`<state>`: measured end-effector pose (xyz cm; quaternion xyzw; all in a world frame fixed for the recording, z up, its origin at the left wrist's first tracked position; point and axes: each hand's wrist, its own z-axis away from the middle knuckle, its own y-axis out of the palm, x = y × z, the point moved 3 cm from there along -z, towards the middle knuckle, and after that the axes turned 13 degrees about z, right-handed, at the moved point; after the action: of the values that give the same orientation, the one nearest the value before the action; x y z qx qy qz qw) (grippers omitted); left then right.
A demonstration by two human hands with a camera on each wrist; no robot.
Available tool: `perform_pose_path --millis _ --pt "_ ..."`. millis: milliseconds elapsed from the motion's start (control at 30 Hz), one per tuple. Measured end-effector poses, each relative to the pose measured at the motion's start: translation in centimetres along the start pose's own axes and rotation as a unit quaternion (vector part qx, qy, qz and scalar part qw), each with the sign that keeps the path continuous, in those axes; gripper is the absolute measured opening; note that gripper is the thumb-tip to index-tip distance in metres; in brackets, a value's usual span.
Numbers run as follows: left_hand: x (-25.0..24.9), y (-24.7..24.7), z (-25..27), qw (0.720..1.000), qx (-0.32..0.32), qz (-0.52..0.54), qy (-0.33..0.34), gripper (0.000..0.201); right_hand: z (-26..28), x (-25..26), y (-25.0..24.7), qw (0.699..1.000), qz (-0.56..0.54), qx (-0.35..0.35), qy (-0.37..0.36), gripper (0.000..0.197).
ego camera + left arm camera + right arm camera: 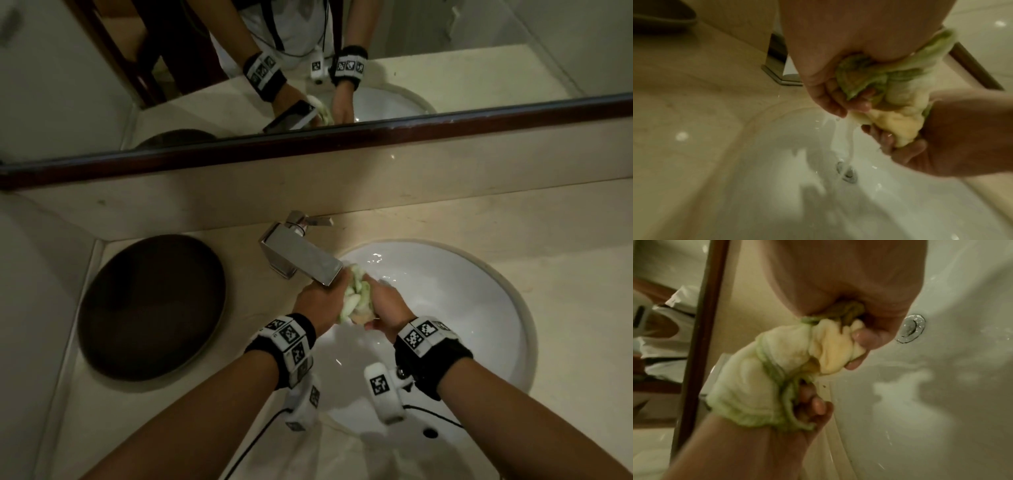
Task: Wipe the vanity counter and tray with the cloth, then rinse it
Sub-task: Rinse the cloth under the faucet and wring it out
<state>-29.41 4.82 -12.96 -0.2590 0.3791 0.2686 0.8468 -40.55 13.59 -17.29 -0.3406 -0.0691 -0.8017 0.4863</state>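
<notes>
Cloth (356, 297), pale with green edging, is bunched between both hands over the white sink (479, 308), just under the faucet (301, 255) spout. Left hand (320, 301) has its grip clamped on one end of the cloth, fingers (857, 100) curled round it; right hand (388, 305) has its grip clamped on the other end, fingers (865, 337) likewise wrapped. Water (849, 142) streams from the cloth toward the drain (847, 174). On the beige tabletop (565, 274) left of the faucet sits a dark round tray (150, 308). Behind runs a mirror (479, 51) with a dark frame.
</notes>
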Motion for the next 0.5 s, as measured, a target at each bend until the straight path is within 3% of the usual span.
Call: perform_pose_path --millis 67,167,267,367,433,500 --pt "0.4 -0.2 -0.1 0.997 0.015 -0.059 0.044 0.050 -0.6 -0.4 -0.7 0.999 -0.039 -0.021 0.009 0.030" --pt "1.2 -0.6 -0.6 0.993 0.061 -0.096 0.018 0.036 -0.6 -0.4 -1.5 0.995 -0.095 -0.018 -0.005 0.027" --pt "1.3 -0.5 -0.2 0.987 0.100 0.095 -0.078 0.021 0.3 0.3 -1.1 0.991 -0.115 0.060 -0.032 0.024" --pt "1.6 0.4 0.2 0.930 0.137 0.293 -0.173 0.033 0.9 0.3 -0.1 0.985 -0.102 0.138 -0.036 0.026" --pt "1.3 0.8 0.5 0.922 0.186 0.295 -0.170 0.037 0.7 0.3 -0.2 0.992 -0.027 0.117 -0.040 0.021" --pt "1.5 0.9 0.5 0.933 0.187 0.265 -0.153 0.032 0.4 0.4 -0.7 0.992 0.096 0.060 -0.053 0.014"
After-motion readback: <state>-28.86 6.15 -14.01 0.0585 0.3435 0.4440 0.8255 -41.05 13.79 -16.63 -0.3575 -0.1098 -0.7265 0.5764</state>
